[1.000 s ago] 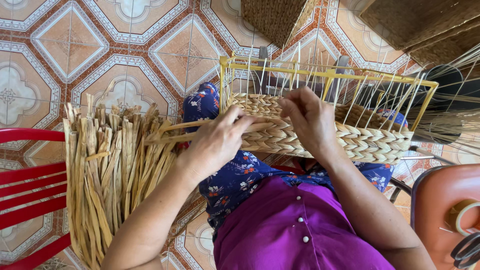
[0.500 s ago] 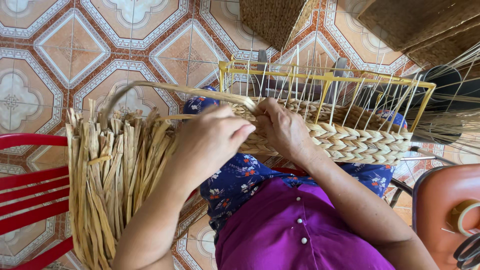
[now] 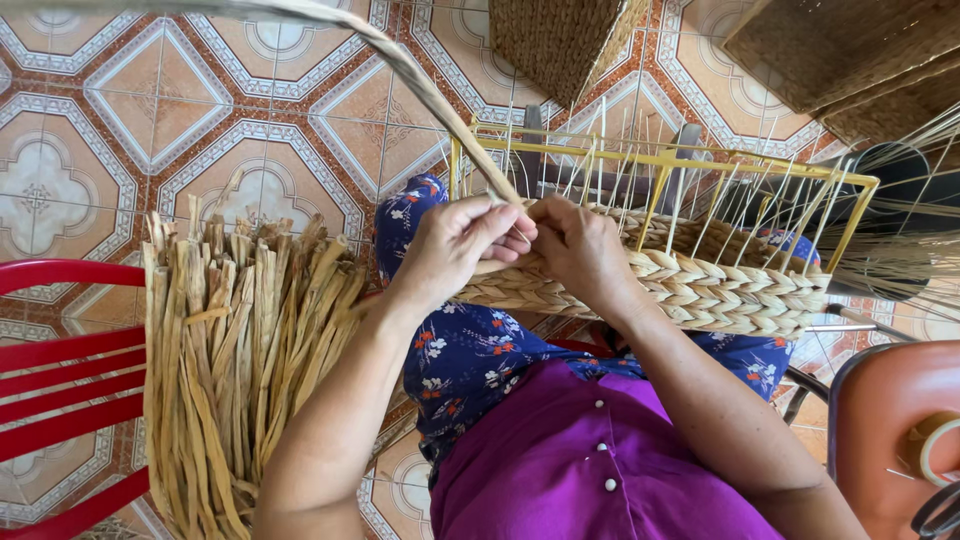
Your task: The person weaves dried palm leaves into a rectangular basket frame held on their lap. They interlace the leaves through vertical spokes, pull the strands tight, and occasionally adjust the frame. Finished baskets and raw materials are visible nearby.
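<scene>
Left hand (image 3: 455, 250): fingers curled shut around a long dried weaving strand (image 3: 400, 60), gripped just above the basket rim. From the grip the strand rises up and to the left in a taut arc across the tiled floor (image 3: 150, 110) and leaves the top edge of the view. Right hand (image 3: 580, 250): fingers bent and pressed down on the woven edge, touching the left hand's fingertips; whether it pinches the same strand cannot be told, as its own knuckles hide the fingertips.

The part-woven basket (image 3: 700, 290) lies across the person's lap, its braided wall formed on a yellow wire frame (image 3: 660, 160), with thin upright stakes standing proud of the finished rows.

Change from half a second ago: the strand then curved low over the bundle at the left; it is now drawn high and straight. The left hand has shifted right to meet the right hand at the rim. The basket has not moved.

Surroundings: a bundle of flat dried stalks (image 3: 240, 360) stands just beside the left forearm, leaning on a red chair (image 3: 60, 370). Two finished woven baskets (image 3: 560, 40) sit on the floor beyond the frame. A brown-orange stool (image 3: 890, 420) stands near the right elbow, with a roll of tape (image 3: 935, 450) on it. The frame's bars and stakes partly screen the basket's far side
</scene>
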